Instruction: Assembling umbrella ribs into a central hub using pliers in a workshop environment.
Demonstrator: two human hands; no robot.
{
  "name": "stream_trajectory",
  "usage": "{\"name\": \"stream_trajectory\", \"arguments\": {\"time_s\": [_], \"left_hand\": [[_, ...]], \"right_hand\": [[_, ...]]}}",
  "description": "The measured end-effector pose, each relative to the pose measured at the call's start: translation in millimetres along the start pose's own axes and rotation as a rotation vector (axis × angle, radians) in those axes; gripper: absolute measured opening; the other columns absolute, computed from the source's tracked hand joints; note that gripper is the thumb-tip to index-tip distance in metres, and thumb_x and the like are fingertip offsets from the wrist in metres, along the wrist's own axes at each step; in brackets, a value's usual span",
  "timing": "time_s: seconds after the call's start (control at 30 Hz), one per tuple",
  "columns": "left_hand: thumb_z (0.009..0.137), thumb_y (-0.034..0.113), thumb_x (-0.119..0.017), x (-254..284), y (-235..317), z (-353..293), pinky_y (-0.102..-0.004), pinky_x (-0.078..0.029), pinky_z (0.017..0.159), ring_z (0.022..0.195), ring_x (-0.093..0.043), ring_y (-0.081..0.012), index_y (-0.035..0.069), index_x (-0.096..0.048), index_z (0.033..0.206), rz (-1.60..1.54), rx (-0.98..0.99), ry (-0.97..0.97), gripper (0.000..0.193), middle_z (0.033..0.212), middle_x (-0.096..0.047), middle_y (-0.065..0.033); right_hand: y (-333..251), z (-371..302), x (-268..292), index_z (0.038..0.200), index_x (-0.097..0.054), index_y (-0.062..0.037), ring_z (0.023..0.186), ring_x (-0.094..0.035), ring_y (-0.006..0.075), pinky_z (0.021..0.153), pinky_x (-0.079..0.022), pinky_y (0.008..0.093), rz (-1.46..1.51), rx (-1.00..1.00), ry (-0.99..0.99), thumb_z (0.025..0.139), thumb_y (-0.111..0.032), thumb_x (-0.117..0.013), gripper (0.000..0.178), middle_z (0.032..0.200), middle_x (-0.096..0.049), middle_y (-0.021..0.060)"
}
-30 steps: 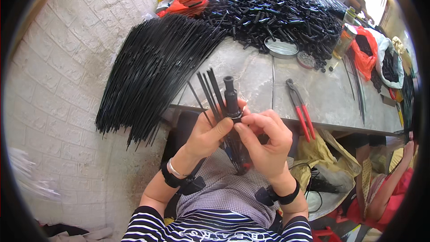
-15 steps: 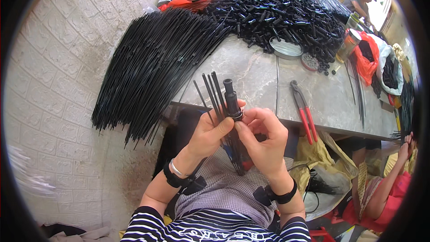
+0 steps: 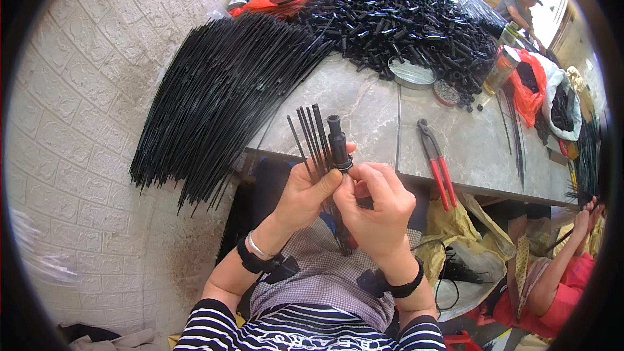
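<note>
My left hand is closed around several thin black rods and a stepped black plastic tube fitting. The fitting stands upright beside the rods, its narrow open end uppermost, with the left thumb pressed on its lower part. The rods fan apart at the top, and their lower ends come out below the hands. Against the fitting's lower end, next to a dark ring there, my right hand pinches with thumb and forefinger. Its fingertips cover whatever small piece may lie between them.
On the grey table lie a large heap of black rods, a pile of black tube fittings and red-handled pliers. A round tin and a small dish of tiny pieces stand near the pile. A co-worker's arm shows at right.
My right fingers have drawn closer together at the fitting's base, and the right hand has turned slightly inward. The left hand keeps its hold, while the whole view has shifted a little.
</note>
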State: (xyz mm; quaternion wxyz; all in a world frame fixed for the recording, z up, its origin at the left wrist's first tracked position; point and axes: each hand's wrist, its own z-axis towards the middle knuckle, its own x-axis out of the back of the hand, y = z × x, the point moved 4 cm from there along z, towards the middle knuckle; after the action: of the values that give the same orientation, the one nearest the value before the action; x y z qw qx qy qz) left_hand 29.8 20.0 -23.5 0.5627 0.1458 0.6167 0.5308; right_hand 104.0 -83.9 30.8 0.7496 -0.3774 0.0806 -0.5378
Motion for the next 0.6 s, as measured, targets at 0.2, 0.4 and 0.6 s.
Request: {"name": "stream_trajectory", "arguments": {"time_s": [0.2,0.4,0.6], "left_hand": [[0.097,0.011,-0.054,2.5,-5.2,1.7,-0.0269,-0.048,0.094,0.110,-0.056,-0.0111,0.002,-0.048,0.135,0.056,-0.037,-0.033,0.039,0.133,-0.055,-0.0056],[0.098,0.013,-0.054,-3.8,-4.5,0.5,-0.0285,-0.046,0.097,0.111,-0.056,-0.0114,0.002,-0.049,0.134,0.052,-0.043,-0.050,0.038,0.132,-0.055,-0.0058],[0.098,0.014,-0.054,-4.2,-7.2,1.2,-0.0277,-0.046,0.095,0.111,-0.056,-0.0113,0.001,-0.050,0.133,0.036,-0.026,-0.068,0.038,0.130,-0.056,-0.0060]], "right_hand": [[0.6,-0.8,-2.1,0.086,-0.062,-0.0013,0.055,-0.061,0.0223,0.047,-0.050,0.0301,-0.138,0.063,0.019,0.072,-0.002,-0.067,0.015,0.076,-0.061,0.0090],[-1.2,-2.0,-0.3,0.080,-0.058,-0.0011,0.054,-0.061,0.0196,0.047,-0.050,0.0291,-0.082,0.035,0.043,0.071,-0.001,-0.067,0.013,0.076,-0.059,0.0090],[2.2,-3.1,-0.6,0.080,-0.056,-0.0006,0.052,-0.060,0.0178,0.046,-0.049,0.0282,-0.046,-0.007,0.039,0.071,0.001,-0.065,0.013,0.076,-0.058,0.0087]]}}
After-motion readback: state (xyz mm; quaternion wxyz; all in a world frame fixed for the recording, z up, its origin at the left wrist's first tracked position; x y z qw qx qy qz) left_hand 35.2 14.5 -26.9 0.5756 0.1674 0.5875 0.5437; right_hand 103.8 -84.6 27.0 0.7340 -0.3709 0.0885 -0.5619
